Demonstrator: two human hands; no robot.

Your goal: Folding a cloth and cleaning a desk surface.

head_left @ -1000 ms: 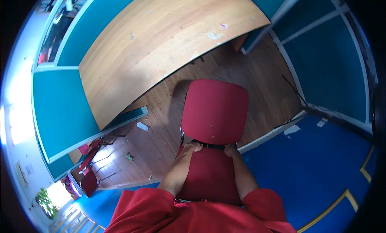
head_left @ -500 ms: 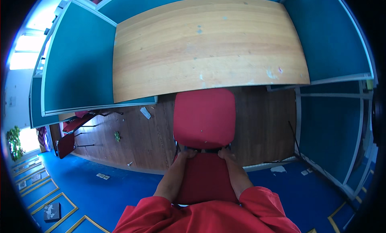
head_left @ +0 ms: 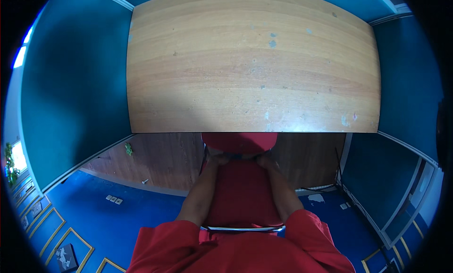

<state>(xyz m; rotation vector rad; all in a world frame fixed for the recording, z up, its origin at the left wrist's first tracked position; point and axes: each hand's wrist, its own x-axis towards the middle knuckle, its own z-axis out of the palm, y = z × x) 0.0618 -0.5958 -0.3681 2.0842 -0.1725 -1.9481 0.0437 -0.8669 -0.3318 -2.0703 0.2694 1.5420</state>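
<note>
A red padded chair stands in front of me, its near cushion lying between my forearms. Its far cushion is partly hidden beneath the front edge of the wooden desk. My left hand grips the chair at its left side, near where the two cushions meet. On the opposite side my right hand holds it at the same level. Both hands look closed, though most of the fingers are hidden against the chair. A shiny metal bar crosses the chair's near end, close to my red shirt.
Teal partition panels stand at left and right of the desk. Cables hang beside the right panel. A small green piece lies on the brown floor. Wall sockets and picture frames show at lower left.
The chair has moved forward, so its far cushion is now mostly under the desk. Both hands have kept their hold, and the desk fills more of my view.
</note>
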